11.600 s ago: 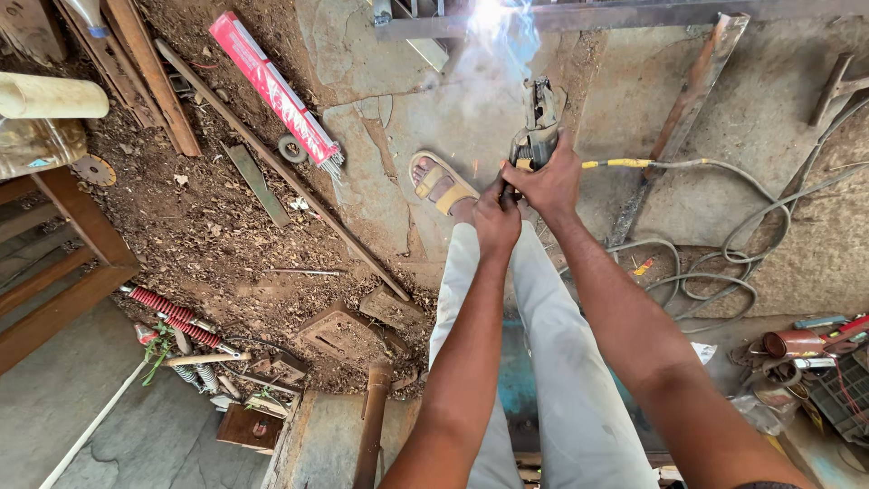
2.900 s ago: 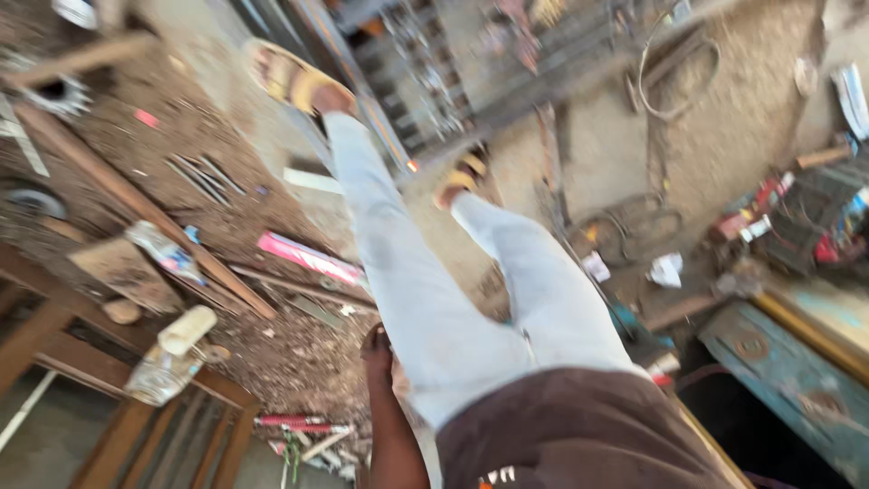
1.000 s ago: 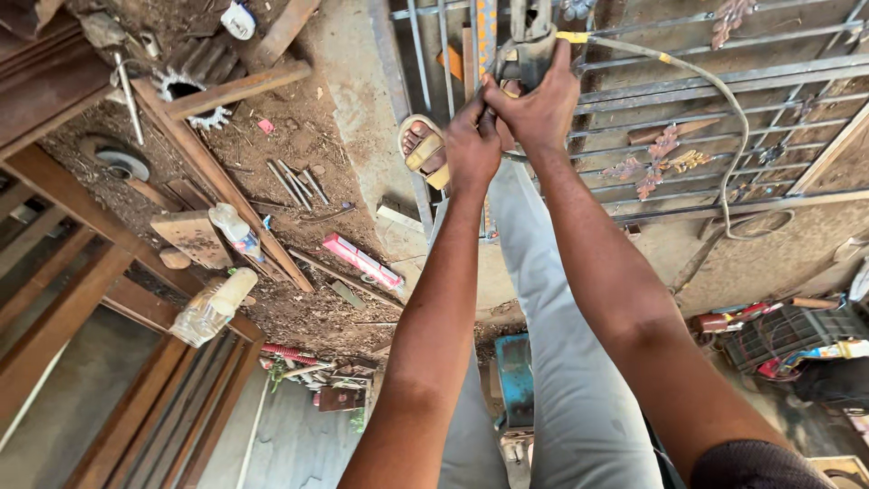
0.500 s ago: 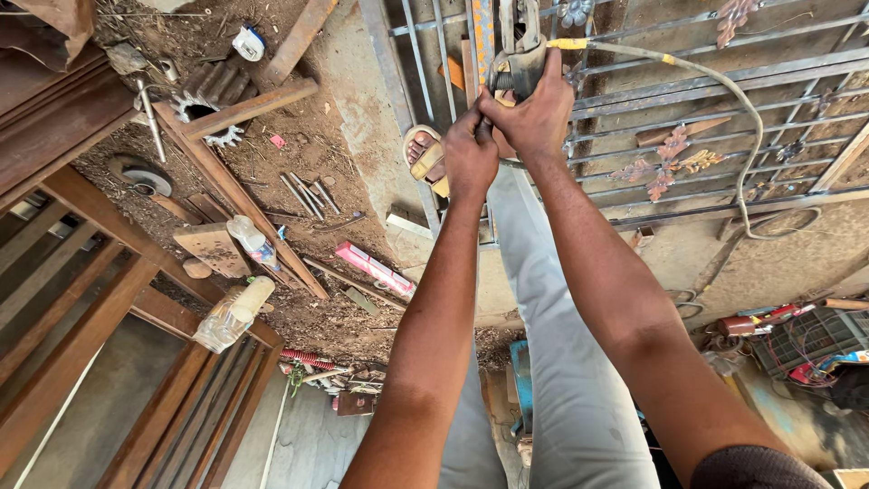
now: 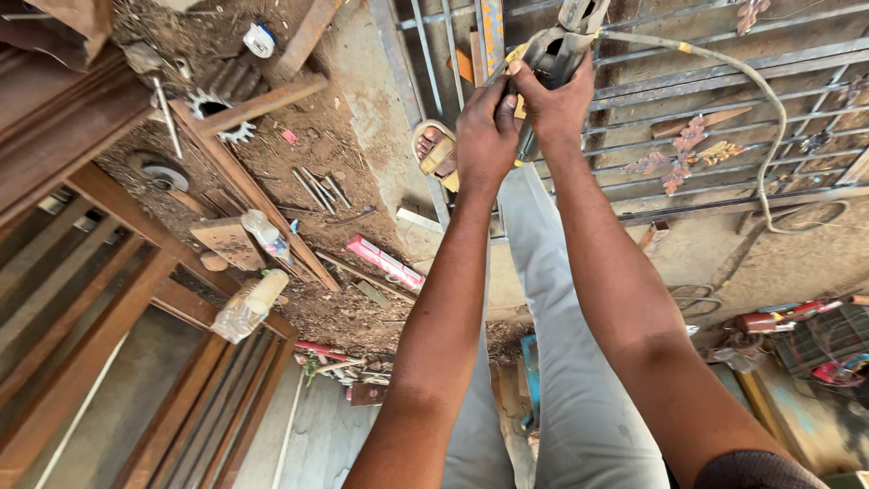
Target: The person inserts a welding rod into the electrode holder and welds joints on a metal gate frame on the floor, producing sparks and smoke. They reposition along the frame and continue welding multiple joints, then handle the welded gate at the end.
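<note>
Compared with half a second ago, both hands are sitting marginally higher. Left hand point(image 5: 486, 136) and right hand point(image 5: 554, 98), arms extended, are gripping the electrode holder point(image 5: 559, 47) above the metal grille point(image 5: 724, 109).

Both hands up front: right hand point(image 5: 559, 101) wrapped round welding electrode holder point(image 5: 563, 47), left hand point(image 5: 486, 134) just beside, touching it. Holder's cable point(image 5: 765, 100) loops right over steel bar grille point(image 5: 724, 81). Sandalled foot point(image 5: 437, 154) below-left of hands, on concrete.
</note>
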